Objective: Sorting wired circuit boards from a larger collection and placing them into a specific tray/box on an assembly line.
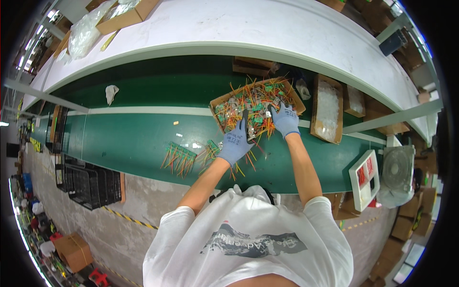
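Observation:
A cardboard box (296, 98), tilted a little, stands on the green bench and is heaped with small green circuit boards (258, 106) with orange, red and yellow wires. I wear blue-grey gloves with dark fingertips. My left hand (235, 142) is at the box's near side, fingers apart and stretched over the edge of the heap. My right hand (286, 120) reaches into the box's right part, its thumb and fingers apart on the boards; the tips are partly hidden among wires. Left of my left hand, a wired board strip (180, 153) and more wired boards (209, 149) lie on the bench.
A white shelf (267, 24) overhangs the bench's far side. Right of the box stands a carton of clear plastic pieces (328, 110). A white tray with red parts (364, 179) is at the right end. Black crates (91, 184) stand at the left. A white cloth (111, 93) lies far left.

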Demonstrator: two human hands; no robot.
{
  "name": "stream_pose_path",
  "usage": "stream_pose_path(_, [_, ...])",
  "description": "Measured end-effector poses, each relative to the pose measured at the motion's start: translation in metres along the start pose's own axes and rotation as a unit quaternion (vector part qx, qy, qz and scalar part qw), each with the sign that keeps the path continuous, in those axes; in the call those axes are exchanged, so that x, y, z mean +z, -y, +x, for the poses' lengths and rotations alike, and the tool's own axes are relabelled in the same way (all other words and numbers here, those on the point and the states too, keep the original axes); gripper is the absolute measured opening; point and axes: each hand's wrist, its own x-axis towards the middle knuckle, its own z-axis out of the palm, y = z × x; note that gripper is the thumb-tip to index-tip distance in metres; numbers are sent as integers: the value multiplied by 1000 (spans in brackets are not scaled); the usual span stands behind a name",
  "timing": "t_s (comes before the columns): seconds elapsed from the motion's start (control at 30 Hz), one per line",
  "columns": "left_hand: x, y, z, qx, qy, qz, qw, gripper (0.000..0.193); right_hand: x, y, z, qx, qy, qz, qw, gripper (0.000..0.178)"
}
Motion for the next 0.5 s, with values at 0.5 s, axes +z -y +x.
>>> stream_pose_path(0.5, [4,9,13,108,-135,80,982,69,-10,47,-59,-56,59,299,951,26])
